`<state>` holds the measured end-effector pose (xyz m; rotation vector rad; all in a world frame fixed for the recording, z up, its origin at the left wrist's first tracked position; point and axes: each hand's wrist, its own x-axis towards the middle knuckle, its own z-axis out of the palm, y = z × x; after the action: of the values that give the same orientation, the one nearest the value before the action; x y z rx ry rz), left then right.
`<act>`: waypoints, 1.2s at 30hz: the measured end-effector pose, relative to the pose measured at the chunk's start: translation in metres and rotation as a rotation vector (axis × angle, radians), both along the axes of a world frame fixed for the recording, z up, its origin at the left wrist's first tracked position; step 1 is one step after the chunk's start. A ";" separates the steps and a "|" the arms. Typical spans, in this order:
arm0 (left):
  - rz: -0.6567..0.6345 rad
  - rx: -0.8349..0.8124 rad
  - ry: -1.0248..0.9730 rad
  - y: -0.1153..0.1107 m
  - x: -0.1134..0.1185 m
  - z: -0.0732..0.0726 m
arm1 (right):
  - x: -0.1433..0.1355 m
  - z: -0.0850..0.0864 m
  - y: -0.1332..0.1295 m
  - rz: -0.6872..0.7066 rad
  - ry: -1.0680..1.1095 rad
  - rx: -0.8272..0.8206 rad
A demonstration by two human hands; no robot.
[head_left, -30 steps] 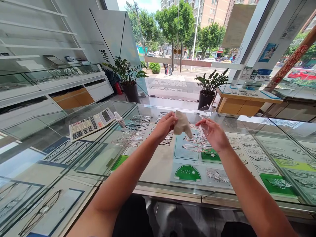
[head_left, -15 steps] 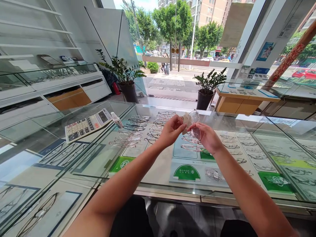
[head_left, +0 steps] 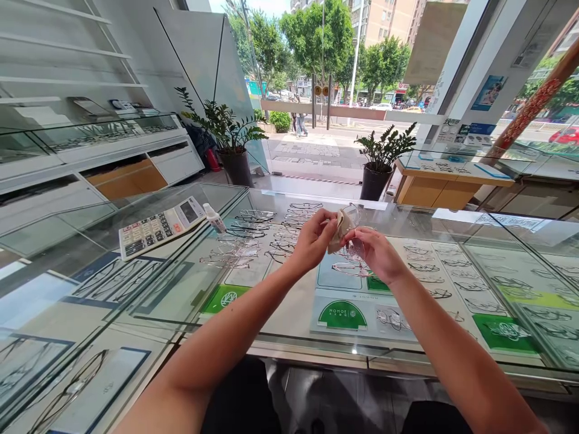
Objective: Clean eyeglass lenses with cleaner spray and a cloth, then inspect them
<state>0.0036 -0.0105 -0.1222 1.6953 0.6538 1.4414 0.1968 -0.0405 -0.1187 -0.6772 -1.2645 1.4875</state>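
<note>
Above the glass counter, my left hand is closed on a beige cloth, pinched between thumb and fingers. My right hand is closed on a pair of thin-rimmed glasses, just right of the cloth. The cloth lies against the glasses and covers part of them. One clear lens rises above my fingertips; the rest of the frame is partly hidden by my right fingers. Beneath my hands, inside the counter, are rows of eyeglass frames.
A large calculator and a small white spray bottle stand on the counter to the left. Green signs lie among the displayed frames. Two potted plants flank the glass door beyond.
The cloth has shifted a little left and down and shows more of its surface. The glasses have turned slightly in my right hand. My arms stay nearly still.
</note>
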 end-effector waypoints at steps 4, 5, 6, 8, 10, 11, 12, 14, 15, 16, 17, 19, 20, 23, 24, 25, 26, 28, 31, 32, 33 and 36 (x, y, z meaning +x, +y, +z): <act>0.008 -0.080 -0.121 0.000 0.006 -0.002 | -0.002 0.002 -0.003 0.037 -0.022 0.014; -0.010 -0.099 -0.152 0.000 0.007 -0.002 | -0.003 0.002 -0.003 0.043 -0.022 0.012; -0.033 -0.119 -0.182 0.000 0.008 -0.001 | -0.003 0.002 -0.003 0.046 -0.022 0.011; -0.088 -0.172 -0.229 0.001 0.009 0.000 | -0.003 0.001 -0.003 0.049 -0.018 0.010; -0.141 -0.247 -0.257 0.002 0.007 0.001 | -0.002 0.001 -0.003 0.059 -0.014 0.018; -0.166 -0.291 -0.263 0.003 0.006 0.001 | -0.002 0.001 -0.003 0.066 -0.015 0.026; -0.189 -0.335 -0.267 0.003 0.005 0.002 | -0.002 0.002 -0.003 0.073 -0.019 0.036; -0.231 -0.405 -0.264 0.004 0.004 0.002 | -0.002 0.002 -0.004 0.088 -0.027 0.054; -0.248 -0.425 -0.251 0.005 0.003 0.002 | -0.003 0.003 -0.004 0.093 -0.029 0.060; -0.265 -0.435 -0.229 0.005 0.003 0.002 | -0.003 0.003 -0.005 0.095 -0.030 0.063; -0.280 -0.437 -0.200 0.005 0.002 0.001 | -0.003 0.003 -0.005 0.094 -0.030 0.064; -0.314 -0.430 -0.131 0.004 0.002 -0.001 | -0.003 0.002 -0.004 0.092 -0.031 0.061; -0.331 -0.427 -0.103 0.004 0.002 -0.002 | -0.003 0.002 -0.004 0.093 -0.032 0.059; -0.385 -0.418 -0.082 0.003 0.003 -0.003 | -0.002 0.000 -0.002 0.097 -0.038 0.048; -0.405 -0.413 -0.099 0.002 0.004 -0.002 | -0.002 -0.001 -0.001 0.093 -0.044 0.045; -0.426 -0.408 -0.123 0.001 0.004 -0.001 | -0.002 -0.002 -0.001 0.088 -0.049 0.043; -0.447 -0.401 -0.150 0.000 0.005 0.001 | -0.002 -0.002 -0.001 0.082 -0.055 0.042; -0.491 -0.389 -0.188 -0.003 0.005 0.006 | -0.003 -0.004 -0.001 0.081 -0.058 0.037; -0.551 -0.378 -0.181 -0.006 0.003 0.013 | -0.003 -0.005 -0.002 0.094 -0.040 0.025; -0.565 -0.373 -0.170 -0.007 0.003 0.015 | -0.004 -0.005 -0.002 0.094 -0.033 0.024; -0.571 -0.366 -0.159 -0.007 0.002 0.016 | -0.004 -0.005 -0.002 0.092 -0.029 0.022; -0.557 -0.346 -0.136 -0.008 0.001 0.017 | -0.005 -0.005 -0.003 0.087 -0.027 0.009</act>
<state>0.0050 -0.0181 -0.1051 1.3498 0.2959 0.9701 0.1915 -0.0431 -0.1240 -0.6458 -1.3349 1.5470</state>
